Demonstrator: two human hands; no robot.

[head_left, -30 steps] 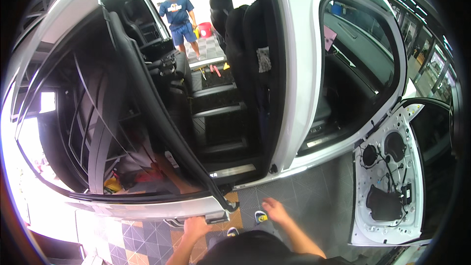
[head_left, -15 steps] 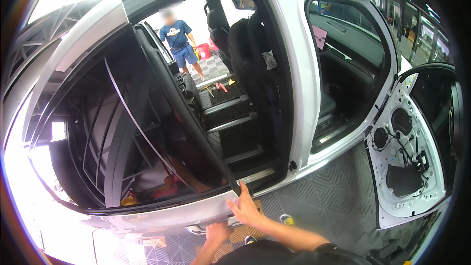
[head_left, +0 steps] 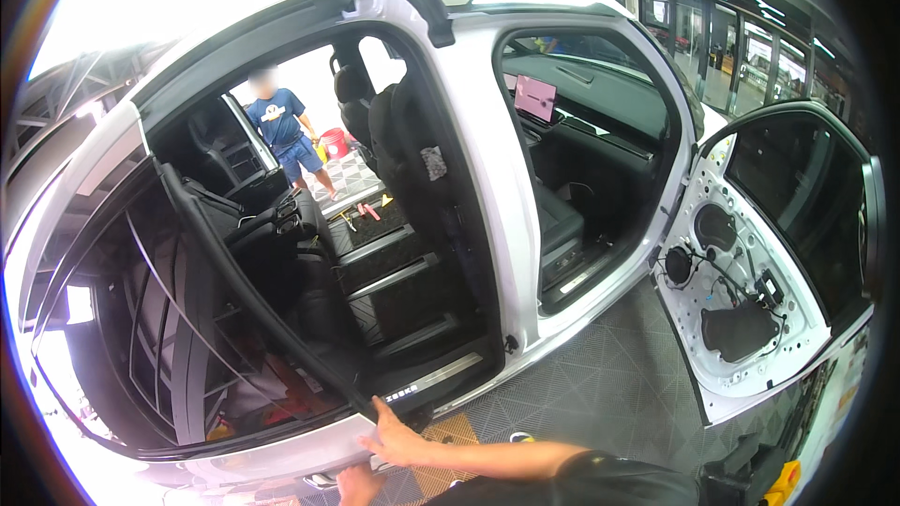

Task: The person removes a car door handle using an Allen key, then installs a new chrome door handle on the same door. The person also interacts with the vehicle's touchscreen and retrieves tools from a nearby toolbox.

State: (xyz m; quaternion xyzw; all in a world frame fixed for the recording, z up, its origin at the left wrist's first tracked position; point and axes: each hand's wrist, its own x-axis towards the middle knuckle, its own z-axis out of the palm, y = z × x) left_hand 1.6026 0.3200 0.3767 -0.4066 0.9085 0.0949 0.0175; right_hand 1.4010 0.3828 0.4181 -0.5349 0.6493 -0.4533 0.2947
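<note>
We have our right hand (head_left: 397, 440) on the front edge of the white car's (head_left: 511, 225) rear door (head_left: 300, 448), near the window's lower corner, its grip wide, forefinger and thumb spread. Our left hand (head_left: 359, 484) is just beside the door handle (head_left: 319, 482); its fingers are hidden, so we cannot tell its grip. The rear door covers the car's left side as we face it. Towards its right edge we see the front door (head_left: 739, 272) swung out, inner metal bare.
</note>
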